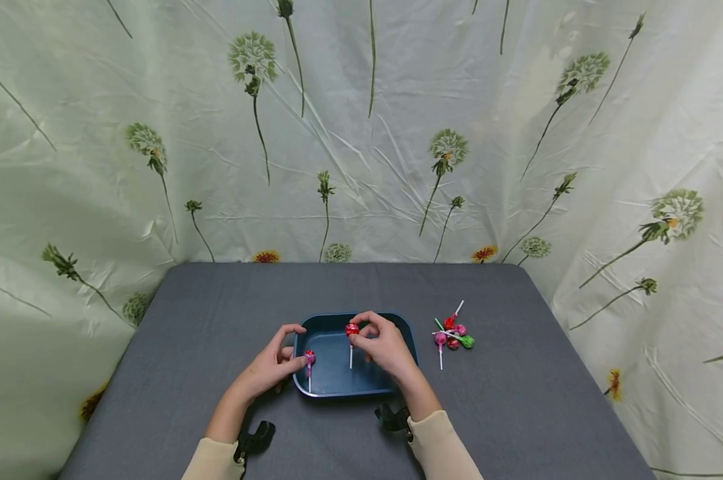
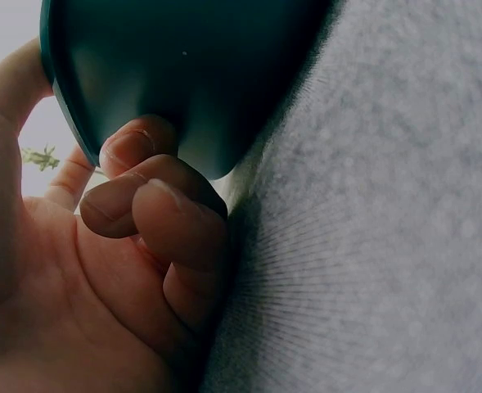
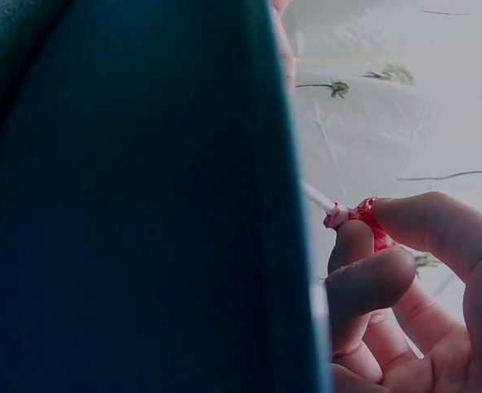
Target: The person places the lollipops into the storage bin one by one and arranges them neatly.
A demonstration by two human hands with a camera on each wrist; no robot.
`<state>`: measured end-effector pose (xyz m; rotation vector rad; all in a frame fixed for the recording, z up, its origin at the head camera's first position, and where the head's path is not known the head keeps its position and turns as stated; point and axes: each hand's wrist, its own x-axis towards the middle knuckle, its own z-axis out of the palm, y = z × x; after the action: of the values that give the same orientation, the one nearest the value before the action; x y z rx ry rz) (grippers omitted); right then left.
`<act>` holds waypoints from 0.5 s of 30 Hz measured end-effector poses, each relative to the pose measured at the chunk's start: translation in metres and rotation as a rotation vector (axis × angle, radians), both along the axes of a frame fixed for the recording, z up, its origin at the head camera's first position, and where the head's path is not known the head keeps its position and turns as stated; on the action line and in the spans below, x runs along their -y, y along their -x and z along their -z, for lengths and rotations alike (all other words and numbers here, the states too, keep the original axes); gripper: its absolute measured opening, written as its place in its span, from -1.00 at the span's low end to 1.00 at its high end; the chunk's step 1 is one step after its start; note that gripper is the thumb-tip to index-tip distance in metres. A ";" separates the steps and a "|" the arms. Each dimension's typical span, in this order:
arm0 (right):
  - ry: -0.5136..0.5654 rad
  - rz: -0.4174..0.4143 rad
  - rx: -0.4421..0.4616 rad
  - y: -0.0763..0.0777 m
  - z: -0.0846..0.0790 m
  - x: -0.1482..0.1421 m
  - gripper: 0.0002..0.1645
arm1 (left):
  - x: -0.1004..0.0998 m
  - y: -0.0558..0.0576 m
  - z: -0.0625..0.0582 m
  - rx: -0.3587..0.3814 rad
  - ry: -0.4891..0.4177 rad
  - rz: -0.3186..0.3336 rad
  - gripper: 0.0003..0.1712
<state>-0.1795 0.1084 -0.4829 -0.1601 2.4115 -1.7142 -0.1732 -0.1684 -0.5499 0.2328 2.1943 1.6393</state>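
A dark blue tray [image 1: 361, 395] stands on the grey table. My left hand [image 1: 269, 363] grips its left side, with the thumb over the rim and the other fingers against the outer wall [image 2: 200, 74]. Close to that thumb, a pink and red lollipop [image 1: 310, 359] lies inside the tray, stick toward me. Over the tray, my right hand [image 1: 385, 343] pinches a red-wrapped lollipop [image 1: 352, 329] by its head, and the white stick [image 1: 351, 357] points toward me. In the right wrist view, thumb and fingertips hold the red wrapper [image 3: 380, 233]; the tray wall hides part of the stick.
To the right of the tray lies a loose pile of several lollipops in red, pink and green wrappers, among them a green one [image 1: 467, 342] and a pink one [image 1: 440, 339]. Behind the table [image 1: 229, 293] hangs a pale curtain [image 1: 361, 153] printed with dandelions.
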 end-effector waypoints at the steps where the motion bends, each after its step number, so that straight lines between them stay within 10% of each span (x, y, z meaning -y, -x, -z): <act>1: -0.004 -0.005 -0.004 0.000 0.001 0.001 -0.71 | 0.000 0.000 0.000 0.000 0.002 -0.001 -0.29; 15: 0.006 -0.044 0.035 0.000 0.011 0.018 -0.70 | -0.001 0.001 -0.002 0.011 -0.011 0.003 -0.29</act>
<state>-0.1793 0.0904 -0.4943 -0.1808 2.3607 -1.6912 -0.1740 -0.1679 -0.5484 0.2289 2.1769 1.6474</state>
